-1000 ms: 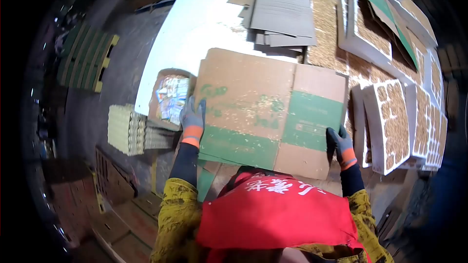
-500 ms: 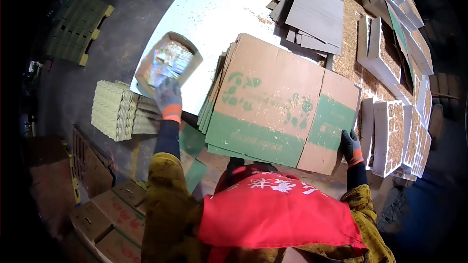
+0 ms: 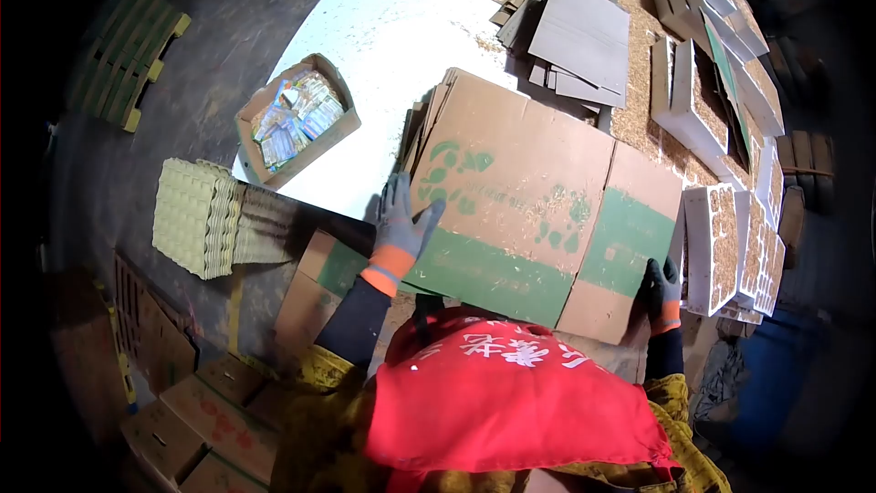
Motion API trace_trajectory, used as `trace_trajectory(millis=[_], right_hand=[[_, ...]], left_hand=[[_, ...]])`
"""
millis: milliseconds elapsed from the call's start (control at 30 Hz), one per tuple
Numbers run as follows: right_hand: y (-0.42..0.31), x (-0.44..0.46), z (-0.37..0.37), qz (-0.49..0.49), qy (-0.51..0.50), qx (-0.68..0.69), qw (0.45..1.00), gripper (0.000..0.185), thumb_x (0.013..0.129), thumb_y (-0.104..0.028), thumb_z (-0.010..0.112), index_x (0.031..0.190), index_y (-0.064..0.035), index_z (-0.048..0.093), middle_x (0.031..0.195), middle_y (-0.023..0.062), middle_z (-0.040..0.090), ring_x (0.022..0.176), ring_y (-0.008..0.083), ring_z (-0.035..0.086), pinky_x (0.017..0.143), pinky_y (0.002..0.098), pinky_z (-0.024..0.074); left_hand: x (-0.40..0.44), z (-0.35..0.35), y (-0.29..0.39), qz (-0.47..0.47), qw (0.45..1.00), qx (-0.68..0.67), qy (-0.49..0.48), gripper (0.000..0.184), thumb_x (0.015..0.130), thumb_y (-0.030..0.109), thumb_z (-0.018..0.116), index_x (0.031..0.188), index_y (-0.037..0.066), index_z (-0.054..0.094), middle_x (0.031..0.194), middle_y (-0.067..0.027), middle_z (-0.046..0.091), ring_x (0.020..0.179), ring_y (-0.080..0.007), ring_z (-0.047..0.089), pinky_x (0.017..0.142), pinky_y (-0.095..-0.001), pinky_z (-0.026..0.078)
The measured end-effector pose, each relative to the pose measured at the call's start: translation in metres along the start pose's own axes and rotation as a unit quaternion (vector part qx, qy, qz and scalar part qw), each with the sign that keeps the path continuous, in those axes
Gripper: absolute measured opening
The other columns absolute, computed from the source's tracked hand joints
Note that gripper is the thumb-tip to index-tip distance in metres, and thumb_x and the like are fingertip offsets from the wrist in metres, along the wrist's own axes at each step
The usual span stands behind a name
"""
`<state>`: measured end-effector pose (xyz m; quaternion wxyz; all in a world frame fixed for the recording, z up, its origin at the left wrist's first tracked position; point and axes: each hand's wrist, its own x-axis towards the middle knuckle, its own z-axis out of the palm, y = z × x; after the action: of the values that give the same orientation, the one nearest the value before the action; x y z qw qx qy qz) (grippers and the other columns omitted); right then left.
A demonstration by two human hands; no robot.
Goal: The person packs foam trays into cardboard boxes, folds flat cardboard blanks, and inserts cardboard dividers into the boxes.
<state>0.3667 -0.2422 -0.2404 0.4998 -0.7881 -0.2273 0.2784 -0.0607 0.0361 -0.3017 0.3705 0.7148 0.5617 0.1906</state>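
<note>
A stack of flattened cardboard boxes (image 3: 511, 155), brown with green printing and a green band, lies in front of me at the table's near edge. My left hand (image 3: 401, 224), in a grey glove with an orange cuff, rests at the stack's left edge, fingers stretched and thumb apart. At the lower right edge, my right hand (image 3: 663, 294) has its gloved fingers closed about the top flattened box; part of its grip is hidden. To the left on the table sits an open carton (image 3: 315, 151) holding several small colourful packets.
The white table (image 3: 383, 27) carries grey cardboard sheets (image 3: 579, 36) at the back. White foam trays (image 3: 712, 246) with brown filling stand on the right. Pale egg trays (image 3: 193, 219) are stacked at left, above packed cartons (image 3: 214, 420) on the floor. A pallet (image 3: 132, 64) lies farther off.
My left hand has moved right, from the carton of packets to the left edge of the cardboard stack. My right hand stays at the stack's right edge. The view has shifted slightly.
</note>
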Motion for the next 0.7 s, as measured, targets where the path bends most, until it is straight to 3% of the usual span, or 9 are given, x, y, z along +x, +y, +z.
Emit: trace_trajectory(millis=[100, 167, 300, 333, 400, 500, 567, 633, 700], right_hand=[[-0.003, -0.001, 0.009, 0.031, 0.069, -0.048, 0.996, 0.065, 0.088, -0.015, 0.070, 0.143, -0.0003, 0.039, 0.141, 0.0138, 0.046, 0.128, 0.0207, 0.044, 0.105, 0.0323, 0.0386], [-0.008, 0.016, 0.012, 0.128, 0.027, 0.002, 0.991, 0.061, 0.091, -0.022, 0.066, 0.142, 0.0004, 0.040, 0.140, 0.0156, 0.046, 0.131, 0.0220, 0.041, 0.107, 0.0322, 0.0360], [0.129, 0.086, -0.017, 0.015, -0.212, -0.064, 0.975, 0.054, 0.096, -0.027, 0.058, 0.140, 0.0007, 0.043, 0.142, 0.0154, 0.047, 0.129, 0.0240, 0.045, 0.109, 0.0328, 0.0330], [0.028, 0.050, 0.017, 0.137, -0.161, -0.130, 0.969, 0.052, 0.096, -0.022, 0.057, 0.143, -0.0037, 0.042, 0.142, 0.0137, 0.047, 0.128, 0.0229, 0.046, 0.109, 0.0327, 0.0326], [0.118, 0.088, -0.024, -0.025, -0.290, -0.087, 0.953, 0.050, 0.101, -0.022, 0.048, 0.146, -0.0044, 0.037, 0.146, 0.0103, 0.044, 0.130, 0.0187, 0.044, 0.111, 0.0306, 0.0313], [0.090, 0.088, -0.025, 0.015, -0.337, -0.058, 0.940, 0.051, 0.102, -0.035, 0.046, 0.140, -0.0008, 0.045, 0.138, 0.0080, 0.052, 0.123, 0.0153, 0.048, 0.105, 0.0289, 0.0367], [0.042, 0.088, -0.013, 0.149, -0.341, -0.098, 0.923, 0.051, 0.102, -0.036, 0.047, 0.137, -0.0002, 0.048, 0.132, 0.0073, 0.056, 0.118, 0.0148, 0.051, 0.101, 0.0288, 0.0397], [0.013, 0.086, -0.008, 0.252, -0.360, -0.140, 0.887, 0.050, 0.101, -0.037, 0.048, 0.135, -0.0005, 0.051, 0.126, 0.0061, 0.060, 0.110, 0.0137, 0.055, 0.096, 0.0288, 0.0430], [0.044, 0.091, -0.019, 0.128, -0.428, -0.237, 0.863, 0.049, 0.099, -0.035, 0.051, 0.137, -0.0031, 0.050, 0.126, 0.0060, 0.060, 0.109, 0.0147, 0.055, 0.095, 0.0301, 0.0441]], left_hand=[[0.028, 0.005, -0.029, -0.055, 0.996, -0.071, 0.005, 0.105, 0.080, 0.063, 0.066, 0.147, -0.006, 0.023, 0.144, -0.0306, 0.036, 0.135, -0.0406, 0.037, 0.111, -0.0432, 0.032], [0.064, 0.007, -0.065, -0.085, 0.975, -0.198, -0.058, 0.090, 0.087, 0.059, 0.061, 0.142, -0.007, 0.033, 0.131, -0.0227, 0.051, 0.119, -0.0321, 0.051, 0.099, -0.0375, 0.043], [0.073, -0.033, -0.017, -0.156, 0.883, -0.386, -0.216, 0.072, 0.097, 0.060, 0.041, 0.134, -0.001, 0.049, 0.117, -0.0078, 0.062, 0.096, -0.0147, 0.059, 0.083, -0.0286, 0.050], [0.073, -0.029, -0.021, -0.132, 0.905, -0.333, -0.228, 0.073, 0.097, 0.061, 0.040, 0.135, 0.000, 0.049, 0.116, -0.0074, 0.062, 0.095, -0.0141, 0.059, 0.081, -0.0276, 0.050], [0.073, -0.028, -0.022, -0.130, 0.913, -0.302, -0.240, 0.071, 0.097, 0.062, 0.040, 0.131, 0.000, 0.052, 0.111, -0.0078, 0.064, 0.092, -0.0137, 0.060, 0.079, -0.0269, 0.050], [0.069, -0.022, -0.019, -0.193, 0.884, -0.339, -0.257, 0.066, 0.099, 0.056, 0.041, 0.124, -0.002, 0.057, 0.107, -0.0099, 0.066, 0.094, -0.0148, 0.061, 0.082, -0.0279, 0.050], [0.067, -0.012, -0.036, -0.234, 0.878, -0.307, -0.284, 0.064, 0.101, 0.053, 0.040, 0.129, -0.002, 0.054, 0.110, -0.0108, 0.066, 0.098, -0.0162, 0.060, 0.086, -0.0283, 0.049], [0.041, -0.025, -0.011, -0.025, 0.922, -0.229, -0.311, 0.063, 0.102, 0.053, 0.035, 0.137, 0.001, 0.047, 0.120, -0.0096, 0.061, 0.104, -0.0171, 0.060, 0.087, -0.0303, 0.050], [0.023, -0.038, 0.010, 0.043, 0.922, -0.227, -0.312, 0.061, 0.103, 0.049, 0.034, 0.141, 0.003, 0.042, 0.127, -0.0091, 0.058, 0.109, -0.0181, 0.059, 0.089, -0.0317, 0.051]])
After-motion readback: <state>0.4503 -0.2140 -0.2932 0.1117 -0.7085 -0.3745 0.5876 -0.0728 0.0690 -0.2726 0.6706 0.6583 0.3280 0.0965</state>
